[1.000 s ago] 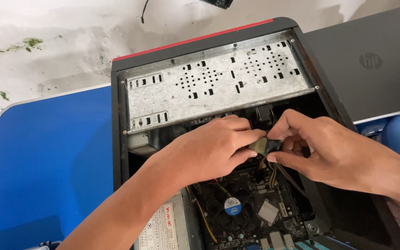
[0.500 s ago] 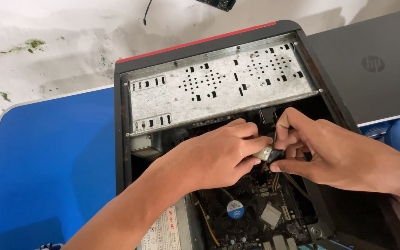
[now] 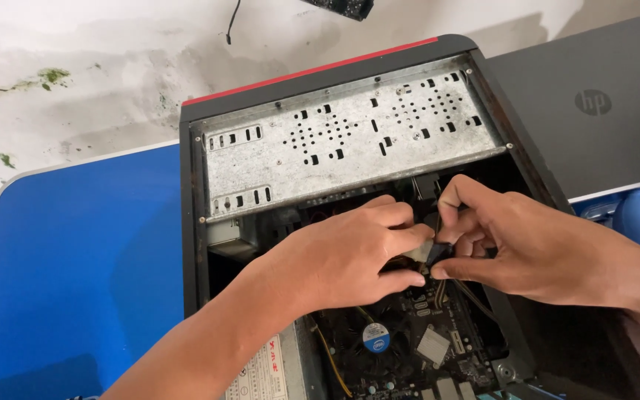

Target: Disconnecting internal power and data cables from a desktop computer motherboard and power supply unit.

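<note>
1. Computer case [image 3: 194,222]: a black tower lying on its side with the side panel off, resting on a blue table [image 3: 75,259]; a red strip runs along its far edge.
2. Drive cage [image 3: 350,141]: a perforated grey metal plate across the far half of the case, just beyond both hands.
3. Left hand [image 3: 342,255]: closed, thumb and fingers pinching the pale half of a cable connector [image 3: 422,252] held over the middle of the case.
4. Right hand [image 3: 527,248]: closed, fingertips pinching the dark half of the same connector from the right side; the two hands touch at the join.
5. Connector: sits between the fingertips, above the motherboard [image 3: 438,348] and just near of the drive cage. Whether its halves are fully mated cannot be told, since fingers cover most of it.
6. Fan [image 3: 372,337]: a round black cooler with a blue centre label, near of the left hand; yellow and black wires [image 3: 327,355] run beside it.
7. Laptop [image 3: 594,104]: a closed grey unit at far right, beside the case.
8. Risks, as judged: a skewed push or pull at the join could bend pins or crack the plastic shell; a sudden release could throw a knuckle against the sharp edge of the drive cage; slack wires left loose could fall into the fan blades; strain on the wires rather than the shells could tear a lead from its housing.
</note>
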